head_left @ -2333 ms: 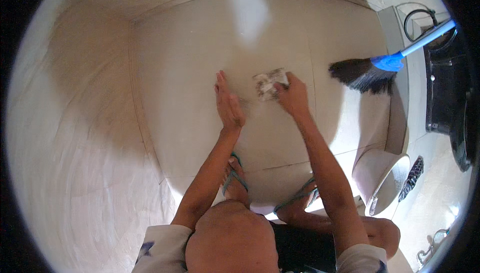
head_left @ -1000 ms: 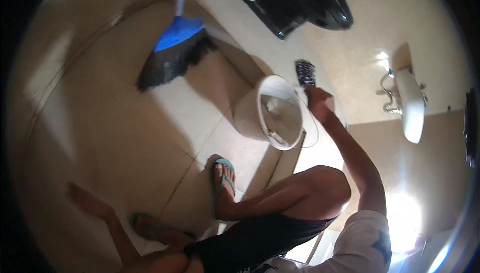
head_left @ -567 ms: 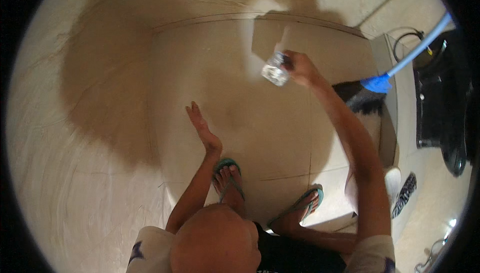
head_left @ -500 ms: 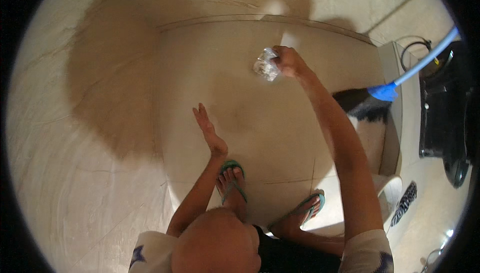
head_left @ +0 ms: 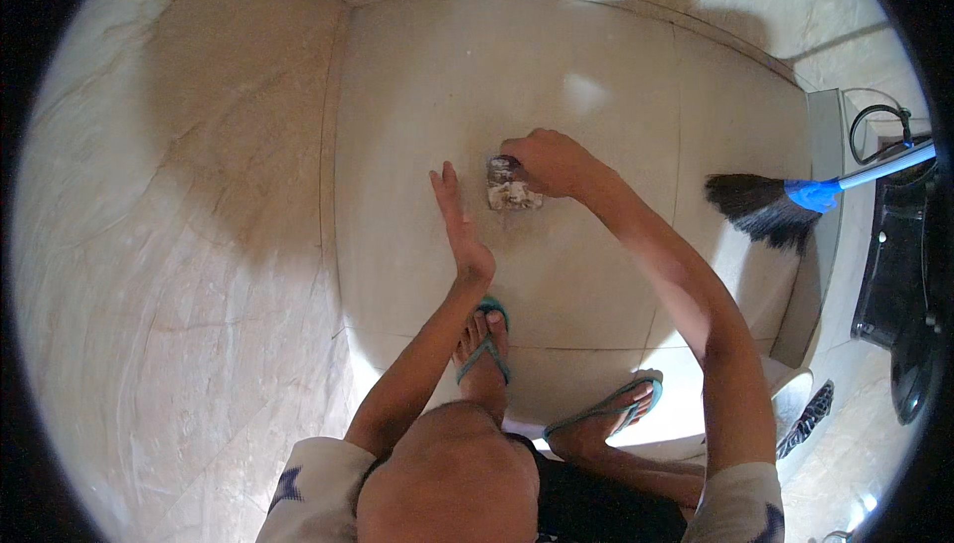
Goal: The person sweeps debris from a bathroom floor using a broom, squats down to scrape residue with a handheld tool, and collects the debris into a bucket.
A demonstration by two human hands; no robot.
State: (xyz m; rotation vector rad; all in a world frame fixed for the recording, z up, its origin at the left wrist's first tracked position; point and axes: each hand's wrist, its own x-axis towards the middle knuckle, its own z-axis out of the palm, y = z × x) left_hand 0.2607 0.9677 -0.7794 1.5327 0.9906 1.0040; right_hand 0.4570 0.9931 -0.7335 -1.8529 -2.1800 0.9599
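Note:
My right hand [head_left: 552, 160] is closed round a small, clear, crumpled plastic-looking piece [head_left: 512, 190] with white and dark patches. I cannot tell whether it is a bag or a container. It is low over the beige tiled floor [head_left: 417, 76], or touching it; which one does not show. My left hand [head_left: 462, 220] is just left of it, fingers stretched out and palm turned toward it, holding nothing. A gap stays between that hand and the plastic piece.
A broom [head_left: 760, 210] with black bristles and a blue handle leans at the right, beside a low ledge [head_left: 810, 235]. Beyond are a glossy black fixture [head_left: 889, 265] and a patterned dark cloth-like thing [head_left: 807, 422]. My feet wear green flip-flops [head_left: 487, 344]. Marbled walls [head_left: 189, 245] rise left and far.
My right hand has come nearer and a little left with the plastic piece. My left hand has moved right and slightly farther away, so the hands are closer. The view has shifted.

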